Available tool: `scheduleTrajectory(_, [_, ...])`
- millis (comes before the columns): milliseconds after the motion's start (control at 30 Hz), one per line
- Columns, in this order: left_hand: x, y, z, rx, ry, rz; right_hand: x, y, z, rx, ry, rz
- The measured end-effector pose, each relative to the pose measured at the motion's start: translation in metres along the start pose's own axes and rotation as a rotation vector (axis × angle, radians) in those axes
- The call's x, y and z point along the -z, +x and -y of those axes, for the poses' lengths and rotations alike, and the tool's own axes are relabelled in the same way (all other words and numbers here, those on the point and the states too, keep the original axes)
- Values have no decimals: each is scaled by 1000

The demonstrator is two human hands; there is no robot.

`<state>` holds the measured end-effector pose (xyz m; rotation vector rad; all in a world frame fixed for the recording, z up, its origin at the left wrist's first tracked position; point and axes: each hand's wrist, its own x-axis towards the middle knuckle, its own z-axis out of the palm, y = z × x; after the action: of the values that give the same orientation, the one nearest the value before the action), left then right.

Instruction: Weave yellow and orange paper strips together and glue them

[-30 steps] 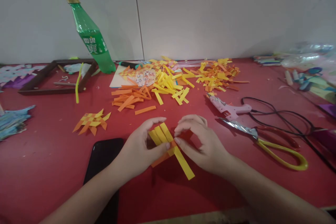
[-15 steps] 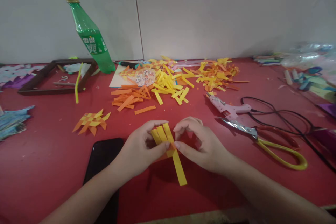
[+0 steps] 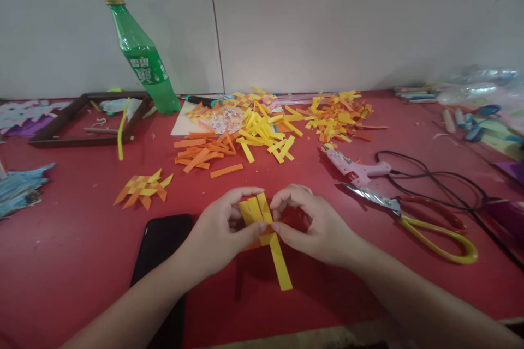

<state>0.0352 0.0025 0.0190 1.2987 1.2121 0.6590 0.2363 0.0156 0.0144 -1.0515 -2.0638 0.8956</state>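
Note:
Between my hands, above the red table, is a small weave of yellow and orange paper strips (image 3: 255, 210). My left hand (image 3: 225, 223) pinches it from the left, thumb in front and fingers behind. At its right edge my right hand (image 3: 309, 223) pinches with thumb and forefinger, next to a long yellow paper strip (image 3: 280, 267) that hangs down toward me. Part of the weave is hidden behind my thumbs. To the left lies a woven fish-shaped paper piece (image 3: 143, 190) in orange and yellow.
Loose orange strips (image 3: 200, 154) and yellow strips (image 3: 262, 131) are heaped beyond my hands. At right lie a pink glue gun (image 3: 356, 169) with its cord and scissors (image 3: 393, 207). A black phone (image 3: 161, 262) is under my left forearm. A green bottle (image 3: 151, 68) and a dark frame (image 3: 77, 143) stand back left.
Both hands stay almost in place on the paper weave. The weave's upper strip ends have shifted very slightly to the right.

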Motion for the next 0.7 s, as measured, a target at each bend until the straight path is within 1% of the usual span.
scheduleTrajectory(167, [0, 2, 2, -15, 46, -47, -1, -1, -1, -41, 6, 6])
scheduleTrajectory(367, [2, 1, 4, -29, 52, -58, -2, -1, -2, -47, 32, -11])
scheduleTrajectory(433, [2, 1, 5, -32, 0, -49, -2, -1, -1, -40, 43, -25])
scheduleTrajectory(533, [2, 0, 6, -31, -116, -1, -2, -1, 0, -42, 52, -46])
scheduleTrajectory(700, [1, 1, 5, 7, -172, 21, -1, 0, 1, 4, 46, -39])
